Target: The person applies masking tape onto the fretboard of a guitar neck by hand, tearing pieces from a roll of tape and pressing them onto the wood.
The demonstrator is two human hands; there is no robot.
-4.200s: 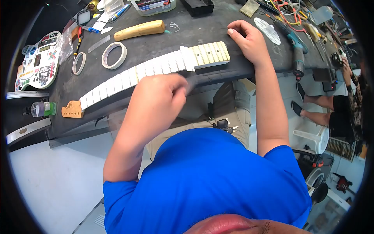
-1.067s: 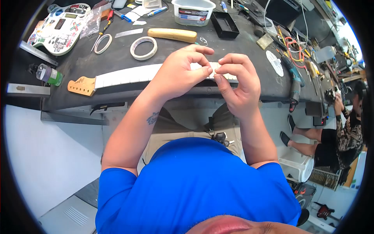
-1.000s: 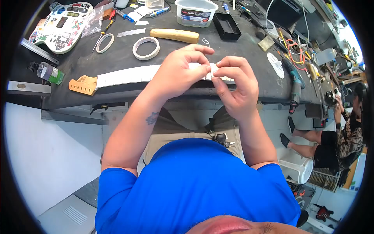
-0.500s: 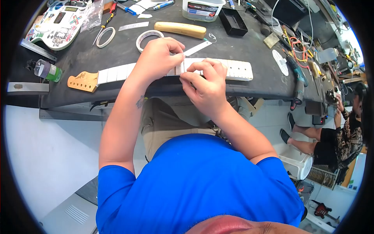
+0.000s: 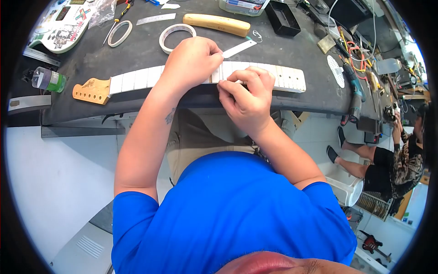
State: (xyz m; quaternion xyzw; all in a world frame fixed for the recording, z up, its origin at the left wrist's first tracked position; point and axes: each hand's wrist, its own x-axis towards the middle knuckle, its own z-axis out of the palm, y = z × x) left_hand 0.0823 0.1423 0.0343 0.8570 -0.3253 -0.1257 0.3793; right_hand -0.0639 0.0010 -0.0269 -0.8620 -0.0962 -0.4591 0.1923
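A guitar neck (image 5: 137,81) lies across the workbench near its front edge, its wooden headstock (image 5: 91,91) to the left. Pale masking tape covers most of its fretboard, with the fret lines showing between the strips. My left hand (image 5: 191,61) is over the middle of the neck, thumb and fingers pinched at its far edge. My right hand (image 5: 250,95) pinches at the near edge, opposite the left fingertips. A narrow strip of masking tape (image 5: 216,74) runs across the fretboard between the two pinches; its ends are hidden by my fingers.
Behind the neck lie tape rolls (image 5: 177,38), a steel ruler (image 5: 240,48), a wooden block (image 5: 216,23) and a black box (image 5: 282,18). A stickered guitar body (image 5: 64,27) and bottle (image 5: 49,80) are left; a drill (image 5: 354,91) and a seated person (image 5: 394,160) are right.
The view has shifted slightly, so the bench things sit a little higher. Both hands keep their pinches at the middle of the neck, with only slight finger movement.
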